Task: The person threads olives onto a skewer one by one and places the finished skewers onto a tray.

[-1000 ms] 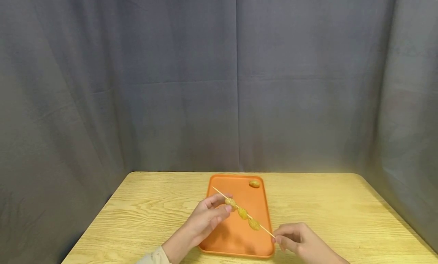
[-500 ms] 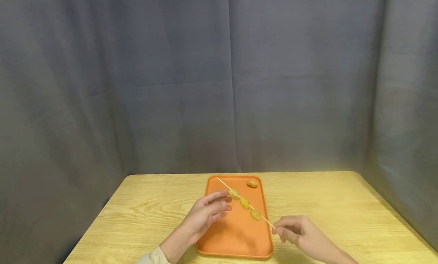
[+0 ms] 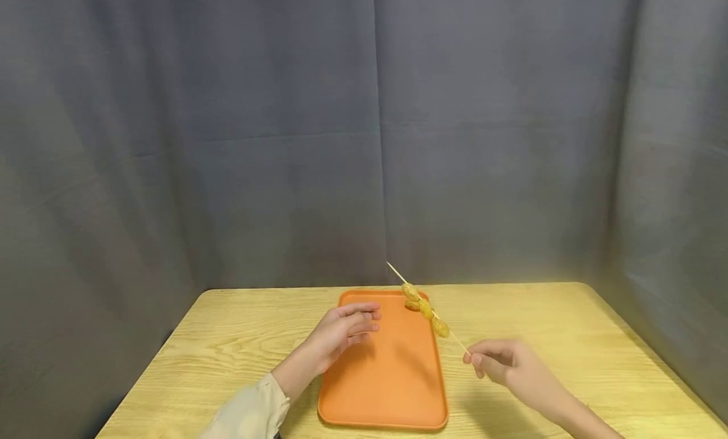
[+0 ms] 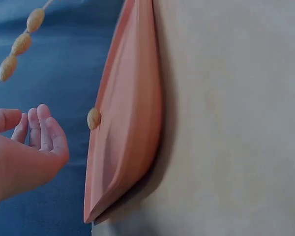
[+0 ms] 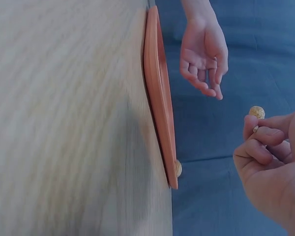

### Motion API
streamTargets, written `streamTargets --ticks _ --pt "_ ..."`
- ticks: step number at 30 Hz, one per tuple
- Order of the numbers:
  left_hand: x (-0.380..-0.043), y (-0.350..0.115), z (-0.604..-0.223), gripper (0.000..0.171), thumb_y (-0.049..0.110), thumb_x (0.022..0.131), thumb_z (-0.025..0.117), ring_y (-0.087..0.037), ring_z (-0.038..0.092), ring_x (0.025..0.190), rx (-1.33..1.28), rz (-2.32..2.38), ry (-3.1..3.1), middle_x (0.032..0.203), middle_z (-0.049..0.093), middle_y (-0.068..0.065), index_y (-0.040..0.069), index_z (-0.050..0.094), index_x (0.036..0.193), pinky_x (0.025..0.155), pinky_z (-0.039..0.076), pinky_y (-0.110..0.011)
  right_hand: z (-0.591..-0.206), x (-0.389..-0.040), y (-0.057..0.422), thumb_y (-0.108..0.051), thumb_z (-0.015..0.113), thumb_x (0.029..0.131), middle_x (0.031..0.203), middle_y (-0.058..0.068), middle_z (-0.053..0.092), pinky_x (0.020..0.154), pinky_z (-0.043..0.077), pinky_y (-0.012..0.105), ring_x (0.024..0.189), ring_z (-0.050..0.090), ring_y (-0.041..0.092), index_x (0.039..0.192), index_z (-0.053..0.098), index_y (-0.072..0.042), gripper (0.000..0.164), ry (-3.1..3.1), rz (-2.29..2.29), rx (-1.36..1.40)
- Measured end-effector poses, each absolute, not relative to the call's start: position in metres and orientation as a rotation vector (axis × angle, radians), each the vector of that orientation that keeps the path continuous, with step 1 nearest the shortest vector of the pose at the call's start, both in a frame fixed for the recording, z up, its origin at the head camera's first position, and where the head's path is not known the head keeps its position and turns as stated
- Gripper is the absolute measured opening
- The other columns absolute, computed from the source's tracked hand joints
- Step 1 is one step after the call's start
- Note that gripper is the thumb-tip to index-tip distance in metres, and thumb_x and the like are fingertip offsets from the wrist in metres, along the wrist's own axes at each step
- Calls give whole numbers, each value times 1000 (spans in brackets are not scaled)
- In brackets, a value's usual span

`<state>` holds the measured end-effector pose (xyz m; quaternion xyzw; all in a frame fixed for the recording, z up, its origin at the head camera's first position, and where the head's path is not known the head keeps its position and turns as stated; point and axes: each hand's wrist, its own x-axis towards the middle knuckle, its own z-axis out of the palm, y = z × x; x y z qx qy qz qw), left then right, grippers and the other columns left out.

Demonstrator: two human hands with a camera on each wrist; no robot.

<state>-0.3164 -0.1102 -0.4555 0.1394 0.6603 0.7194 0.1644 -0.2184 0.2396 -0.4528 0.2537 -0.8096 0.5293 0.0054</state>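
My right hand (image 3: 514,372) pinches the lower end of a thin wooden skewer (image 3: 398,273) between thumb and fingertips. Threaded along the skewer are three tan, wrinkled, almond-shaped pieces (image 4: 21,44). It slants up and to the left, over the right side of an orange tray (image 3: 387,388). Over the tray's left side hangs my left hand (image 3: 338,335), holding nothing, its fingers loosely bent and apart from the skewer. One similar loose piece (image 4: 94,118) lies in the tray's far right corner. In the head view the skewered pieces overlap it.
The tray rests lengthwise on a pale wood-grain table (image 3: 227,363), near its middle. Grey curtains (image 3: 284,142) hang behind the table and along both sides.
My left fingers have come off the skewered pieces, and that hand has drawn a little away from them. My right hand has raised the skewer and carried it right and away from me.
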Motion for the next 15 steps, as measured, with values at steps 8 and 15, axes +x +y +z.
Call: streamTargets --ticks 8,15 --pt "-355 -99 -455 30 15 103 62 -38 63 117 425 1941 2071 128 66 -15 2 67 130 102 47 -52 -455 -226 247 -17 61 104 89 10 66 67 48 29 79 55 14 108 74 -3 20 -2558 1649 627" --pt "-383 -90 -458 26 10 101 65 -39 66 108 509 1771 2300 121 68 -17 0 70 124 97 51 -52 -461 -233 249 -14 61 103 82 5 63 62 43 26 73 50 10 109 73 2 21 -2540 1702 510"
